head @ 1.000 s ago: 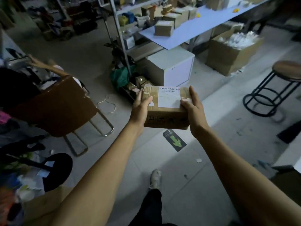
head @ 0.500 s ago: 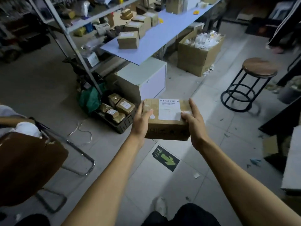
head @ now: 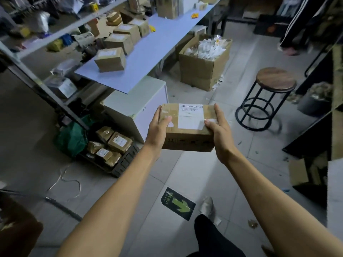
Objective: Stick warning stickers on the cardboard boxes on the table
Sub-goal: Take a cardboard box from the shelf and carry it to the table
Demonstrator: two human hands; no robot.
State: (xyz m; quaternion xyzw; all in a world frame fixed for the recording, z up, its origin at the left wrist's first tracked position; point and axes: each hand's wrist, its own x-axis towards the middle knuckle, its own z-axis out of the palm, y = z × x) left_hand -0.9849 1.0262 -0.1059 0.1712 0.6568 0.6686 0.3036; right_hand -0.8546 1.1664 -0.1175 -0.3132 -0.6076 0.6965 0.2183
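Both hands, left hand [head: 157,129] and right hand [head: 220,129], grip a small brown cardboard box with a white label [head: 187,127] by its ends, fingers curled, above the floor, short of the pale blue counter [head: 157,45]. No warning sticker shows; sticking remains.

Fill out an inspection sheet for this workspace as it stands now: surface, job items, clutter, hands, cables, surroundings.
Surface: long pale blue table, carrying a row of boxes along its left side.
Job's things: brown cardboard box with white label held in the air above the floor; nearest taped brown box on the table; small yellow stickers on the table.
Clutter: black crate of brown parcels and open carton of white packets on the floor.
Hands: left hand and right hand grip opposite ends of the held box.
Cables: thin white cord looped on the floor.
Surroundings: round wooden stool with black frame; green arrow floor sticker.
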